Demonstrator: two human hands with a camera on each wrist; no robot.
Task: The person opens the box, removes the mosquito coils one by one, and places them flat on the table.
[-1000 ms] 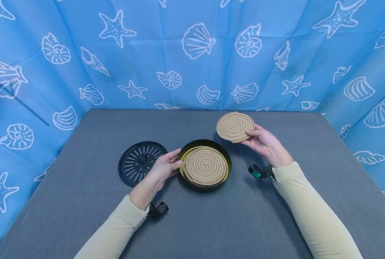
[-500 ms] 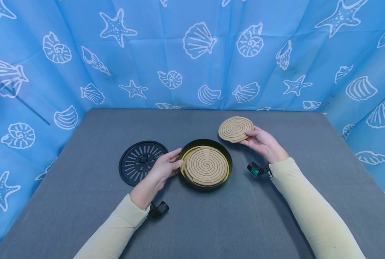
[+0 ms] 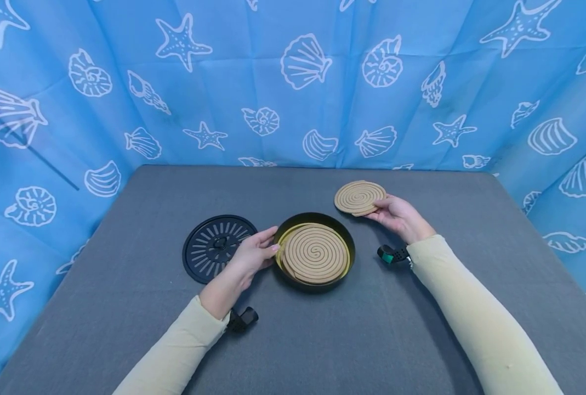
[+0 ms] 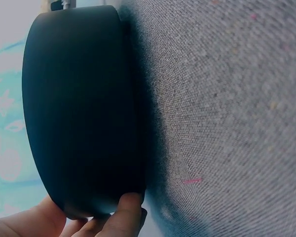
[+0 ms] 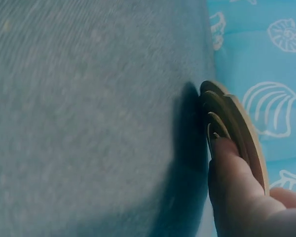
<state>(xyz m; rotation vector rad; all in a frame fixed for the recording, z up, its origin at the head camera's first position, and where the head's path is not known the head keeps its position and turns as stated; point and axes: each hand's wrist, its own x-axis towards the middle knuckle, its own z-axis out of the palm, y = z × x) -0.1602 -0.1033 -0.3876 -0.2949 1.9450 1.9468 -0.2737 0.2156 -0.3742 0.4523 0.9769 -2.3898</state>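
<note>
In the head view, a round black tin (image 3: 350,256) with a yellow inner ring stands mid-table and holds a tan spiral mosquito coil (image 3: 316,253). My left hand (image 3: 245,259) grips the tin's left rim; the left wrist view shows fingertips (image 4: 130,200) against the tin's dark side wall. Behind and to the right of the tin, my right hand (image 3: 400,218) pinches a second mosquito coil (image 3: 359,197) by its right edge. In the right wrist view this coil (image 5: 249,133) is tilted close to the tabletop; whether it touches the cloth I cannot tell.
A black slotted round lid (image 3: 209,252) lies left of the tin, partly behind my left hand. The grey cloth-covered table (image 3: 322,340) ends at the back before a blue shell-patterned curtain (image 3: 273,82).
My right hand has lowered the mosquito coil toward the table behind the tin, and the coil now lies flatter. The left hand has stayed at the tin's rim.
</note>
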